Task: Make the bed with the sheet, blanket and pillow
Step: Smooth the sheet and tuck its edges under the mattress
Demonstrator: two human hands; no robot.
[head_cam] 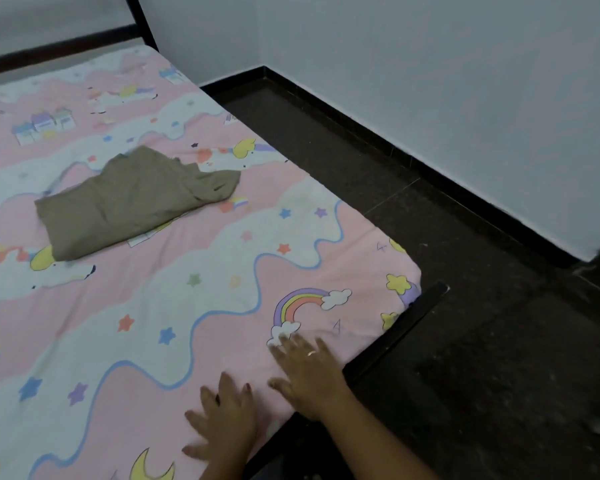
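Sheet: a pink and white sheet printed with unicorns, stars, houses and a moon lies spread flat over the whole mattress, from the far headboard end to the near right corner. It is mostly smooth, with faint creases near the hands.
Near right corner: the sheet wraps down over the rounded mattress corner, just above the dark bed frame.
Right hand: palm down on the sheet near the right edge, fingers straight and spread apart, gripping nothing. The fingertips reach the cloud at the foot of the rainbow print. A ring shows on one finger.
Left hand: flat on the sheet just left of and nearer than the right hand, fingers splayed and holding nothing. It is blurred, and the two hands do not touch.
Folded cloth: an olive-brown folded cloth lies on the sheet, left of centre and well away from both hands.
Headboard: dark bars at the far end, against the wall.
Floor: dark speckled tiles to the right of the bed.
Wall: pale, with a black skirting along its base.
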